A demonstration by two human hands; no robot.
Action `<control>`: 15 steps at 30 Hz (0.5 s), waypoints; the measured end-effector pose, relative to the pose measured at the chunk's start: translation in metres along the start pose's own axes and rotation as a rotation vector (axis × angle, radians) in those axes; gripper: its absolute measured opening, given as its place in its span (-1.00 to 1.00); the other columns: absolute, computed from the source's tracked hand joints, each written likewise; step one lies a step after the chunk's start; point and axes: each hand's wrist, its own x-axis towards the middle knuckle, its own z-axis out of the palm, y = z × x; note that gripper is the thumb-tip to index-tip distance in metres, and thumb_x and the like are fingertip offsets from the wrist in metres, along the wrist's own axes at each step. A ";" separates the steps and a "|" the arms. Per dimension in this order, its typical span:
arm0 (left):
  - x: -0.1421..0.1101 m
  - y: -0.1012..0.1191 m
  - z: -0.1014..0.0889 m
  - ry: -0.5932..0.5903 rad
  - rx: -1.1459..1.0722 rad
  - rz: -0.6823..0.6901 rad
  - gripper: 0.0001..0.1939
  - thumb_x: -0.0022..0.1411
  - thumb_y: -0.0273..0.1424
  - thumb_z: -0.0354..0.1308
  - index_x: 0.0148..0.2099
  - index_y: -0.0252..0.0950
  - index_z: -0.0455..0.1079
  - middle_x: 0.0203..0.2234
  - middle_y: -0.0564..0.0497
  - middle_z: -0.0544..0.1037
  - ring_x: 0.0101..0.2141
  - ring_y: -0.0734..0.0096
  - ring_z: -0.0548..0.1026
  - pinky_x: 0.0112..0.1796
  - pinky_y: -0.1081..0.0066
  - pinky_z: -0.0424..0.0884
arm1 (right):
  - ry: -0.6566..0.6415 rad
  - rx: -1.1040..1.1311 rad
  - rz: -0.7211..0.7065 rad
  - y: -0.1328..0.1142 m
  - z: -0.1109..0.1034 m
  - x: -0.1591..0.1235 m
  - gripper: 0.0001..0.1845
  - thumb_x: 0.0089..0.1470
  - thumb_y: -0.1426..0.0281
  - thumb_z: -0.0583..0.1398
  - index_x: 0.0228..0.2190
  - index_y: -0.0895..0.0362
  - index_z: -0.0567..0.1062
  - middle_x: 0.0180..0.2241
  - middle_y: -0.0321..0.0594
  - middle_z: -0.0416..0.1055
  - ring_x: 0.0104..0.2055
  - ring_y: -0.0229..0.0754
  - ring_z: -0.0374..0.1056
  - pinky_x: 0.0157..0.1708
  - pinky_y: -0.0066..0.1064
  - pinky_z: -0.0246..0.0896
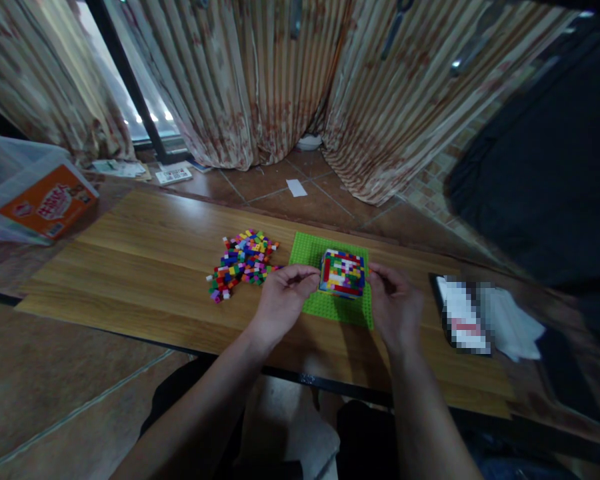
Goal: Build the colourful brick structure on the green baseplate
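Note:
A block built of many small coloured toy bricks [343,272] stands on the green studded baseplate [304,247]. My left hand [289,295] is closed at the block's left side, thumb and forefinger together against its edge. On the opposite side, my right hand [396,305] has its fingertips at the right edge, with the other fingers curled. The block sits between both hands' fingertips, and its underside is hidden. Left of the baseplate lies a loose pile of small coloured bricks [247,255], partly behind my left hand.
The wooden table [145,267] carries all of this. At its far left stands a clear plastic box [17,163] with an orange label. A dark object with a blurred-out face [463,317] lies on the right, beside white tissue [513,327]. Curtains [260,87] hang beyond.

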 end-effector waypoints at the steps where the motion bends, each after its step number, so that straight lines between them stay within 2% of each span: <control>1: 0.000 0.000 0.000 0.000 0.000 -0.002 -0.94 0.07 -0.42 0.30 -0.37 -0.29 0.58 -0.53 0.07 0.53 -0.47 0.50 0.38 -0.39 0.45 0.26 | -0.010 -0.006 -0.010 -0.001 0.000 0.000 -0.76 0.11 0.30 0.19 -0.28 0.11 0.63 -0.28 -0.13 0.52 -0.22 -0.10 0.43 -0.13 -0.15 0.35; 10: 0.000 -0.002 0.000 -0.004 -0.004 -0.010 -0.92 0.07 -0.40 0.29 -0.35 -0.30 0.57 -0.52 0.08 0.53 -0.45 0.51 0.40 -0.38 0.47 0.27 | -0.066 -0.081 -0.051 -0.003 -0.002 0.000 -0.70 0.14 0.31 0.13 -0.27 0.14 0.64 -0.29 -0.10 0.50 -0.24 -0.08 0.43 -0.17 -0.18 0.33; 15: 0.002 -0.004 -0.001 -0.006 0.008 -0.010 -0.90 0.07 -0.40 0.28 -0.34 -0.32 0.57 -0.53 0.08 0.52 -0.46 0.52 0.39 -0.40 0.47 0.26 | -0.108 -0.058 -0.037 0.001 -0.002 0.001 -0.73 0.11 0.29 0.16 -0.28 0.12 0.62 -0.26 -0.11 0.55 -0.21 -0.06 0.46 -0.17 -0.18 0.35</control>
